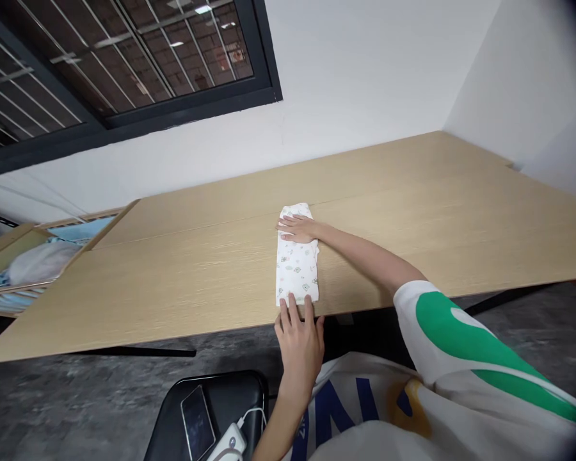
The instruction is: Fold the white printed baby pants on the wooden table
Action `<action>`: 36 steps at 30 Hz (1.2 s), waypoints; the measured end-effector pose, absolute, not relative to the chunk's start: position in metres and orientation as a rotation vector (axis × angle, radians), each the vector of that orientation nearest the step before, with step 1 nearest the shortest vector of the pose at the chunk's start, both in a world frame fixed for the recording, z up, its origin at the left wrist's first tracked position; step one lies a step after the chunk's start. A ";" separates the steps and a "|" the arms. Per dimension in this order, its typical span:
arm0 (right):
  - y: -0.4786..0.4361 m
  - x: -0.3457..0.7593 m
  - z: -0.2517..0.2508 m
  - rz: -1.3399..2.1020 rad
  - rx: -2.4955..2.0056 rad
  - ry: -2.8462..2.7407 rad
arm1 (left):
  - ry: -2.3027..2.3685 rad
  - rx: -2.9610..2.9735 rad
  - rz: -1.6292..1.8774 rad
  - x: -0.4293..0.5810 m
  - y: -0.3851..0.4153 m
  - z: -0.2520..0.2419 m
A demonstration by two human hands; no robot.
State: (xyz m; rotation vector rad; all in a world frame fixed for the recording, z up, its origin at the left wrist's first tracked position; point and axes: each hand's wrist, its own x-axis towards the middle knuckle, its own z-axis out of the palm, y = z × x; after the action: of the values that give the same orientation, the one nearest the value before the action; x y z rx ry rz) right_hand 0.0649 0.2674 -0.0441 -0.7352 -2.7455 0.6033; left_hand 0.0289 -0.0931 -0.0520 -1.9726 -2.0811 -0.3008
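Observation:
A small white cloth (296, 264) with little coloured prints lies folded into a long strip on the wooden table (182, 282), running from the near edge toward the back. My right hand (297, 228) rests flat across its far end, fingers stretched out. At the table's near edge my left hand (299, 337) has its fingers laid on the cloth's near end, apart and extended.
A wooden crib (33, 262) with pale bedding stands at the left, beside the table. A black stool (206, 416) below holds a phone (198, 422) and a white power bank (228, 443) with a cable. White wall and a dark barred window lie behind.

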 end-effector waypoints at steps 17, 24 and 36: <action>0.258 0.065 -0.019 0.245 -0.792 -2.586 | -2.022 -1.977 -0.332 0.020 -0.093 -0.059; 0.133 0.133 -0.005 0.322 -0.571 -2.712 | -1.963 -2.115 -0.330 0.003 -0.095 -0.052; -0.006 0.201 -0.028 0.027 -0.385 -2.800 | -1.843 -2.644 -0.886 -0.023 -0.109 -0.011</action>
State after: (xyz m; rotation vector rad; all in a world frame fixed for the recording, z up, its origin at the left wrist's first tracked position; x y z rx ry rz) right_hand 0.2005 -0.0058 -0.0279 -0.3848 -2.8005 0.0272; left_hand -0.0228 -0.1088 -0.0114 -2.6441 -1.8433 -0.8858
